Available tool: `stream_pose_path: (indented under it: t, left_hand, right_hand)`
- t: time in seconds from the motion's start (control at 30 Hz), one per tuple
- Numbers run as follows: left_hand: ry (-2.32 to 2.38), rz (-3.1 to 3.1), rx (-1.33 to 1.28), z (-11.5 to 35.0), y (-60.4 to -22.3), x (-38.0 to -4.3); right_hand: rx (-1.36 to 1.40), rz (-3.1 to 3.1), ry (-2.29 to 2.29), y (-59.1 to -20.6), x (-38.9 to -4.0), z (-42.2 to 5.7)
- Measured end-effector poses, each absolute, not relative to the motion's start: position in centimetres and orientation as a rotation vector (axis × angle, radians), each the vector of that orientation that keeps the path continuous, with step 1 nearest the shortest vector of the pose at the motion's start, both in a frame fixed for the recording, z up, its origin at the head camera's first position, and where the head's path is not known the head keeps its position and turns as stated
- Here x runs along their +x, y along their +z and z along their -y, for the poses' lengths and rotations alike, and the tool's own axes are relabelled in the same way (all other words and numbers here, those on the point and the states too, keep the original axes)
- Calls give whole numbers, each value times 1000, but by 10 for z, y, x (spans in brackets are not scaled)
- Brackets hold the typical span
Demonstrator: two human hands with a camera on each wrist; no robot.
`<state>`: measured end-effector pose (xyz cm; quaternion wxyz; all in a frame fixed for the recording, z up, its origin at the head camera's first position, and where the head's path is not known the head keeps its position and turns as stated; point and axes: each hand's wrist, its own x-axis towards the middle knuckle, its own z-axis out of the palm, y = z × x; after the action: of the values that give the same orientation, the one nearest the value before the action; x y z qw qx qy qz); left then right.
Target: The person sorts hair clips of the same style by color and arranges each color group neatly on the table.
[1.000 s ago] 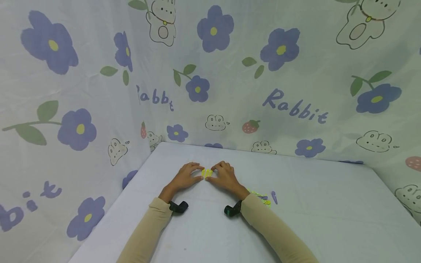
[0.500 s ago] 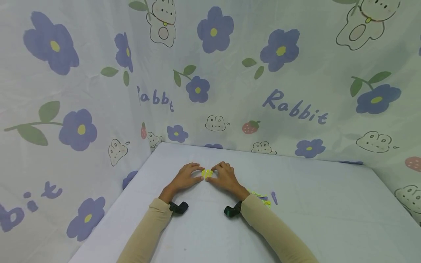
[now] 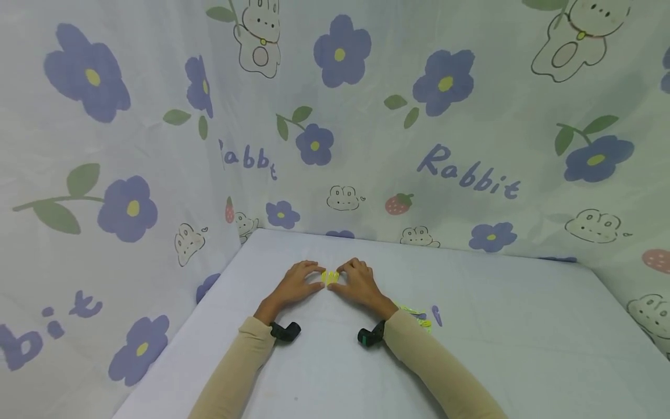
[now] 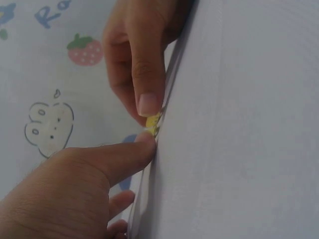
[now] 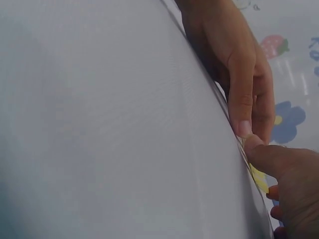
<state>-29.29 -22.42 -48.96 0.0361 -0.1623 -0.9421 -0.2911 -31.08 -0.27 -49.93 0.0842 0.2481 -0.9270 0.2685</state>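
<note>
Several yellow hair clips (image 3: 330, 277) stand side by side in a small row on the white table, between my two hands. My left hand (image 3: 295, 284) pinches the left end of the row between thumb and index finger. From the other side my right hand (image 3: 360, 282) pinches the right end the same way. In the left wrist view only a bit of a yellow clip (image 4: 152, 121) shows between the two thumbs. A yellow clip (image 5: 259, 180) also peeks out behind the thumb in the right wrist view; the fingers hide most of the row.
By the right forearm lies a loose pile of yellow and purple hair clips (image 3: 419, 314), partly covered by the sleeve. One purple clip (image 3: 437, 315) lies apart to its right. A patterned curtain (image 3: 366, 163) rises behind the white table (image 3: 497, 326).
The left yellow clip has come against the others, closing the narrow gap between them. Both hands keep nearly the same place; the head view has shifted slightly.
</note>
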Motion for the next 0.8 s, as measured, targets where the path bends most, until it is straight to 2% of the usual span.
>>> stream_pose_path:
  t: [0.3, 0.63, 0.8]
  left_hand:
    - [-902, 2918, -486, 219, -492, -294]
    - [-883, 2917, -487, 221, -494, -298]
    - [-873, 2917, -461, 225, -492, -298]
  right_hand:
    - [695, 2806, 1035, -484, -309, -9]
    - [767, 2785, 1099, -426, -296, -40]
    - [839, 2762, 1045, -411, -285, -63]
